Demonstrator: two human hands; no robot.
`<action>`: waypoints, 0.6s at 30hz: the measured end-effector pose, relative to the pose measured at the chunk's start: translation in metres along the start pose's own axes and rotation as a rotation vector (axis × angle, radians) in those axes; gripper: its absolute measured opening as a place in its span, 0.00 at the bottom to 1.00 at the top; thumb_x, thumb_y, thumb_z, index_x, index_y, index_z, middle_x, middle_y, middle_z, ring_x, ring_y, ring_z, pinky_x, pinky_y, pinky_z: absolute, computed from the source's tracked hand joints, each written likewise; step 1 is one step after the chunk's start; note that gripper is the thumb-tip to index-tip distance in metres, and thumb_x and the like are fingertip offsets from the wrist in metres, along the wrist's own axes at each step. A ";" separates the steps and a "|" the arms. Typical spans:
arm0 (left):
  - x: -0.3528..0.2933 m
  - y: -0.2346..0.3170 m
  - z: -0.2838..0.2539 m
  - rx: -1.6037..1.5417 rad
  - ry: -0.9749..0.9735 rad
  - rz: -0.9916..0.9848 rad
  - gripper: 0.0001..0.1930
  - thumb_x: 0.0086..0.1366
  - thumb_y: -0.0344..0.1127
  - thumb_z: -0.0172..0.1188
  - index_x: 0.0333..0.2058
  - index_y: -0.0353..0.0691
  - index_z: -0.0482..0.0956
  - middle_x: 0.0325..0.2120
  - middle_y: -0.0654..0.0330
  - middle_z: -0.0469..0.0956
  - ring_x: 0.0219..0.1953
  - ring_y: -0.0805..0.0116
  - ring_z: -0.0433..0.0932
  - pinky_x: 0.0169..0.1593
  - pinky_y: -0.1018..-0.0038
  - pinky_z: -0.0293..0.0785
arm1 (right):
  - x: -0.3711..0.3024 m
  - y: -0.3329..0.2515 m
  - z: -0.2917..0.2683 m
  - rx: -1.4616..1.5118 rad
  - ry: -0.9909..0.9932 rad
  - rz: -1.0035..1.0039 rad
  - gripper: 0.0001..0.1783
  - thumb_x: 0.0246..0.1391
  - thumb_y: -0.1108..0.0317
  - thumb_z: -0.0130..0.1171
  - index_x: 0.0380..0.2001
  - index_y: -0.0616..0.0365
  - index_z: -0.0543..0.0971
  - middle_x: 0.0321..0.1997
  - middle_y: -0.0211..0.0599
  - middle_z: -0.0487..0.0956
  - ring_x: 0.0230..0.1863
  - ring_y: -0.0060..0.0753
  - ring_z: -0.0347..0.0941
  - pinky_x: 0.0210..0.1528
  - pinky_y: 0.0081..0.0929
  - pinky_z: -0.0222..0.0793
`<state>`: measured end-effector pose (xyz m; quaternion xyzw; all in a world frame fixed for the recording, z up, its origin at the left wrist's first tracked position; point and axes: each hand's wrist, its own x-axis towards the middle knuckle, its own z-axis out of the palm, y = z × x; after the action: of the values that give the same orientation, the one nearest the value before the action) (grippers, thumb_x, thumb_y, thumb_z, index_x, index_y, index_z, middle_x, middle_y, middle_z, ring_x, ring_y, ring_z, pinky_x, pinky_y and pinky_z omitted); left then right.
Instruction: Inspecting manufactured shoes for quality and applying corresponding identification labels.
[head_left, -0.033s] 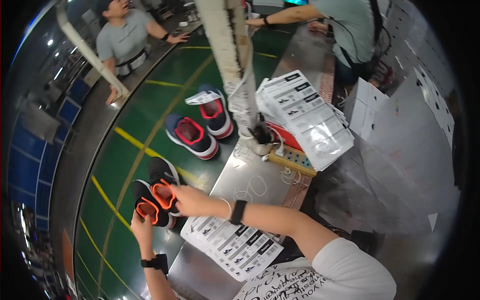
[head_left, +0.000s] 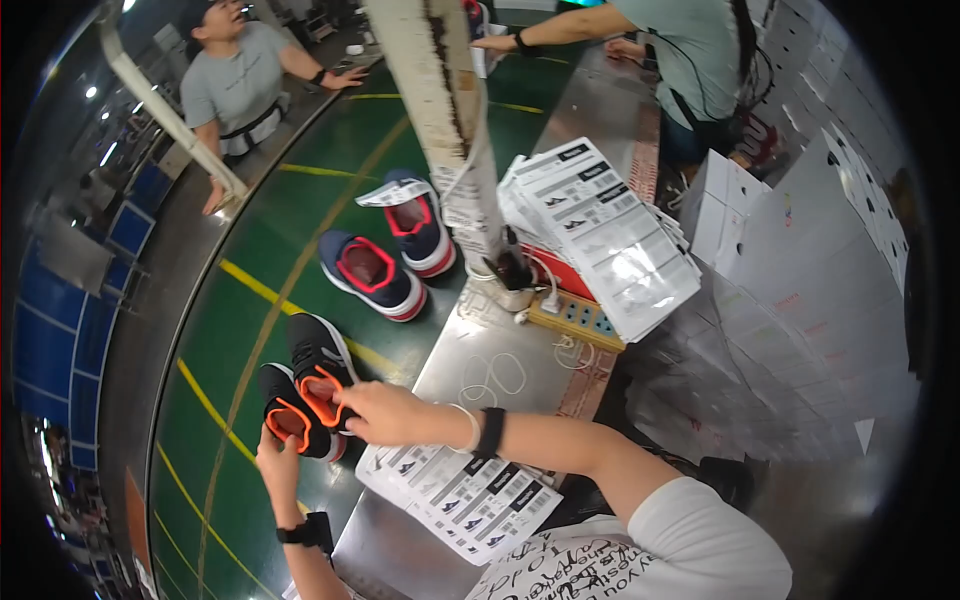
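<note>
A pair of black sneakers with orange collars rests side by side on the green conveyor belt [head_left: 225,330], toes pointing away from me. The left sneaker [head_left: 277,383] has its heel gripped by my left hand [head_left: 277,458], with the fingers partly hidden behind it. On the right sneaker [head_left: 318,345], my right hand [head_left: 388,412] is closed at the orange collar near the heel. Just beyond stands a second pair: a navy sneaker with a red lining [head_left: 370,275], and its mate [head_left: 425,220] with a white label sheet [head_left: 395,193] across it.
A worn white post [head_left: 440,120] rises beside the belt. At its foot are a yellow power strip [head_left: 575,318] and a stack of label sheets [head_left: 615,250]. More label sheets [head_left: 460,500] lie near my right forearm. Two people [head_left: 235,85] [head_left: 690,65] stand farther off.
The whole view has shifted slightly, so the belt and post sit a little farther left. Both hands stay on the black sneakers, with the right one moved slightly at the collar.
</note>
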<state>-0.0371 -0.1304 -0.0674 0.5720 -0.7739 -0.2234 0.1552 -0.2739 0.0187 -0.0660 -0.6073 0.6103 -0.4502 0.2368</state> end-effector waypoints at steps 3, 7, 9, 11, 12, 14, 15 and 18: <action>-0.031 0.080 -0.012 0.252 -0.014 0.191 0.29 0.55 0.31 0.63 0.54 0.24 0.70 0.41 0.37 0.79 0.47 0.43 0.78 0.48 0.60 0.74 | -0.079 -0.037 -0.098 0.116 0.205 -0.134 0.14 0.51 0.73 0.59 0.42 0.61 0.79 0.38 0.43 0.81 0.37 0.49 0.78 0.40 0.37 0.75; -0.069 0.149 -0.049 0.169 -0.184 0.512 0.28 0.54 0.29 0.64 0.54 0.26 0.70 0.52 0.37 0.72 0.56 0.41 0.71 0.58 0.62 0.68 | -0.165 -0.045 -0.183 -0.293 0.670 -0.192 0.13 0.43 0.72 0.67 0.35 0.60 0.80 0.35 0.37 0.81 0.35 0.40 0.78 0.38 0.34 0.74; -0.087 0.205 -0.044 0.124 -0.423 0.644 0.29 0.52 0.30 0.66 0.54 0.30 0.72 0.55 0.40 0.71 0.58 0.42 0.70 0.59 0.62 0.67 | -0.199 -0.039 -0.213 -0.551 0.771 -0.035 0.17 0.41 0.68 0.70 0.37 0.59 0.80 0.39 0.38 0.81 0.42 0.43 0.77 0.43 0.36 0.73; -0.098 0.265 -0.021 0.088 -0.611 0.844 0.31 0.48 0.29 0.69 0.53 0.34 0.73 0.55 0.42 0.71 0.58 0.44 0.70 0.58 0.62 0.69 | -0.208 -0.043 -0.236 -0.717 0.840 0.204 0.17 0.40 0.66 0.68 0.35 0.59 0.80 0.46 0.42 0.80 0.50 0.46 0.73 0.57 0.50 0.64; -0.102 0.290 -0.012 0.081 -0.668 0.949 0.32 0.44 0.27 0.71 0.52 0.35 0.75 0.56 0.42 0.71 0.58 0.44 0.71 0.58 0.62 0.70 | -0.212 -0.035 -0.242 -0.719 0.834 0.216 0.17 0.40 0.66 0.68 0.35 0.59 0.80 0.46 0.42 0.80 0.50 0.46 0.73 0.57 0.50 0.64; -0.115 0.332 -0.002 0.073 -0.695 1.069 0.31 0.44 0.29 0.72 0.51 0.37 0.76 0.56 0.43 0.70 0.59 0.45 0.70 0.57 0.60 0.71 | -0.215 -0.018 -0.249 -0.952 0.554 0.311 0.20 0.39 0.62 0.71 0.38 0.56 0.80 0.48 0.39 0.79 0.54 0.45 0.71 0.64 0.61 0.55; -0.113 0.346 0.005 0.020 -0.721 1.105 0.31 0.44 0.30 0.72 0.51 0.40 0.76 0.56 0.44 0.70 0.58 0.43 0.71 0.56 0.59 0.72 | -0.217 -0.009 -0.246 -0.848 0.583 0.271 0.16 0.37 0.67 0.68 0.35 0.55 0.81 0.43 0.36 0.81 0.51 0.41 0.74 0.67 0.67 0.46; -0.113 0.381 0.028 -0.028 -0.636 1.205 0.32 0.44 0.30 0.72 0.52 0.43 0.76 0.59 0.45 0.67 0.60 0.37 0.67 0.57 0.55 0.70 | -0.223 -0.020 -0.258 -0.769 0.589 0.229 0.14 0.33 0.75 0.61 0.30 0.56 0.83 0.35 0.34 0.83 0.46 0.38 0.77 0.68 0.65 0.46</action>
<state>-0.3281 0.0760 0.1096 -0.0544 -0.9623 -0.2652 0.0247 -0.4457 0.3022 0.0178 -0.4268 0.8360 -0.3159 -0.1388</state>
